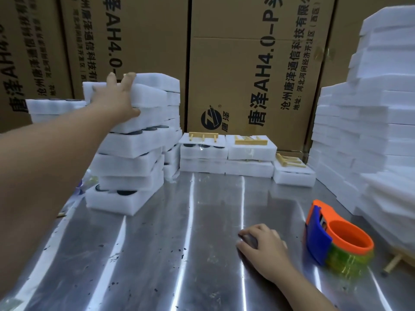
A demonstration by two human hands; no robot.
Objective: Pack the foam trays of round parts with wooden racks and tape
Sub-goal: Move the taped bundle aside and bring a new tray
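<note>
The leaning stack of foam trays (125,162) is standing under the left hand (116,97), and dark round parts (125,192) are sitting in the pockets that show at the tray edges. Beyond the right hand (262,243), lower foam trays (203,151) are lying in a row against the boxes, each carrying a wooden rack (203,135) on top; one of these trays is also showing dark round parts. Right of the right hand, a tall pile of foam sheets (370,108) is rising, with no contents visible.

The cardboard boxes (235,75) behind both hands are displaying sideways print: "唐泽AH4.0-P", "沧州唐泽通信科技有限公司", and an address line reading "河北河间经济开发区(西区)", beside a round dark logo.

The left hand is reaching out and gripping the top foam tray (148,97) of the leaning stack, fingers spread over its upper face and thumb pressing underneath. The right hand is resting on the metal table (157,243) with fingers curled downward; something greyish is showing under the fingertips, but whether it is holding anything cannot be told. Just to its right, an orange and blue tape dispenser (336,239) with a yellow-green roll is sitting on the table, not touching the hand.
</note>
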